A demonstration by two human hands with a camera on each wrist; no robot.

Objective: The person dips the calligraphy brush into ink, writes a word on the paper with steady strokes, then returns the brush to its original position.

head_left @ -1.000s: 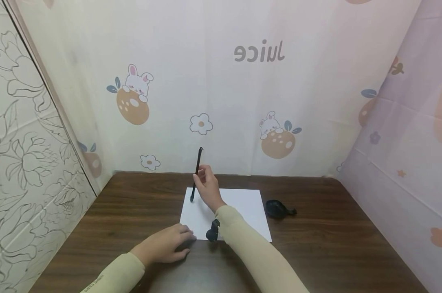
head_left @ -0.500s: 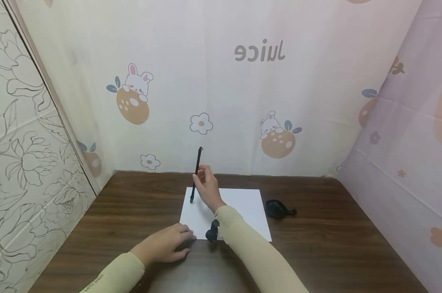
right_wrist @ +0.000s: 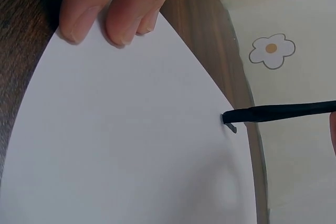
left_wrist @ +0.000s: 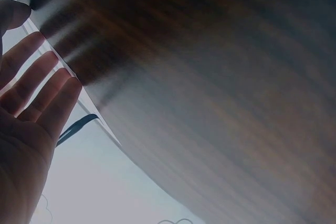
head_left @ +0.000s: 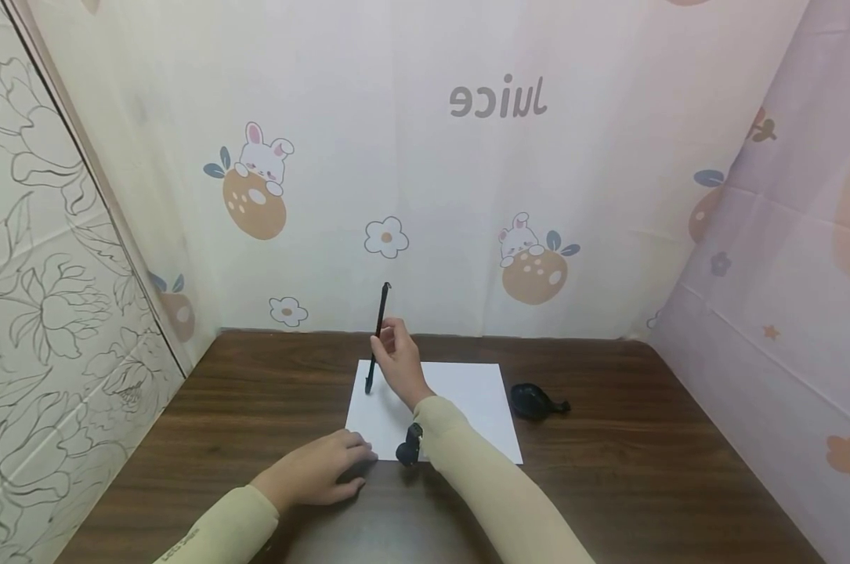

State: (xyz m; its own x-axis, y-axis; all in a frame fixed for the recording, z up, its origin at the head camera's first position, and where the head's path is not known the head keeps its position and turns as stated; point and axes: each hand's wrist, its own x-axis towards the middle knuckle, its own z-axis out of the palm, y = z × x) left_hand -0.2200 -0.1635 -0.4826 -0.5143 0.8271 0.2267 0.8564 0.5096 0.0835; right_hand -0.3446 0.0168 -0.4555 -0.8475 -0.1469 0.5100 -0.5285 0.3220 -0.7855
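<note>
In the head view, the right hand (head_left: 399,364) pinches a black pen (head_left: 380,313), its lower end at the left side of the white paper (head_left: 470,392). The left hand (head_left: 322,470) lies loosely at the sheet's near left corner, gripping nothing. Wooden table (head_left: 643,454) stretches away on both sides; a dark object (head_left: 533,402) sits just beside the paper's right edge (the far strip, before the printed cloth (head_left: 439,180), is narrower).

In the left wrist view, the left fingers reach along the paper's edge, wood spreading beyond.

In the right wrist view, the pen's tip is just inside the paper's edge, by a short dark mark (right_wrist: 230,127).

Compared with a second ago, the tip sits slightly nearer the person; both hands look nearly unmoved.
</note>
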